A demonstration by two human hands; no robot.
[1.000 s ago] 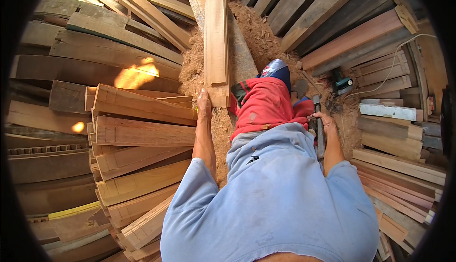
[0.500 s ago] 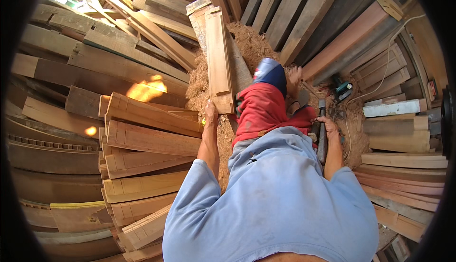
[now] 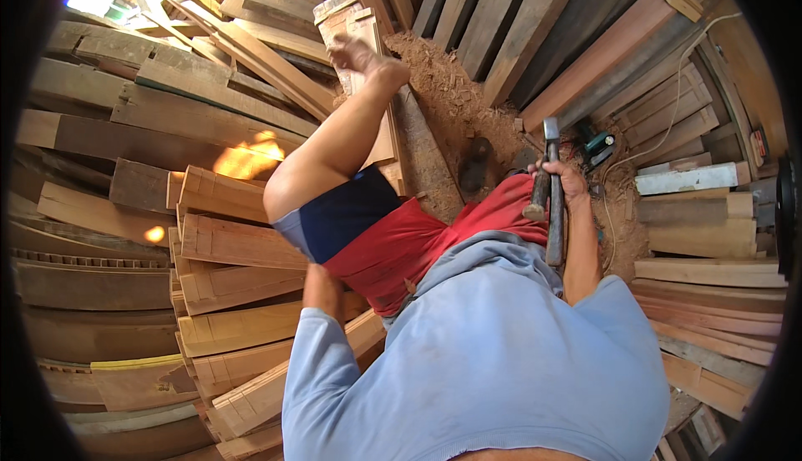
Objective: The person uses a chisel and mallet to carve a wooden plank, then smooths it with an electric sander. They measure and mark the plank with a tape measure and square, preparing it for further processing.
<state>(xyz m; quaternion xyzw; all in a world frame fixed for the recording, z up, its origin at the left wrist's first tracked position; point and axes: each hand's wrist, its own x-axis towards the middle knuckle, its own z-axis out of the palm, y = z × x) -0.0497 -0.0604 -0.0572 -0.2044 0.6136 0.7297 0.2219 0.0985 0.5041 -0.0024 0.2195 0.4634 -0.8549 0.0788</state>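
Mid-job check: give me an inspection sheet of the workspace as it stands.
Surface: ground covered in reddish sawdust and chips.
Job's things: hammer and a second wooden-handled tool, both in one hand; pale plank under the person's raised foot.
Clutter: stacked notched boards on the left.
Fingers: right hand closed around both tools; left hand by the thigh, grip hidden.
Cables: thin pale cord runs across the right-hand timber.
Surroundings: leaning planks all round; green-black power tool on the sawdust.
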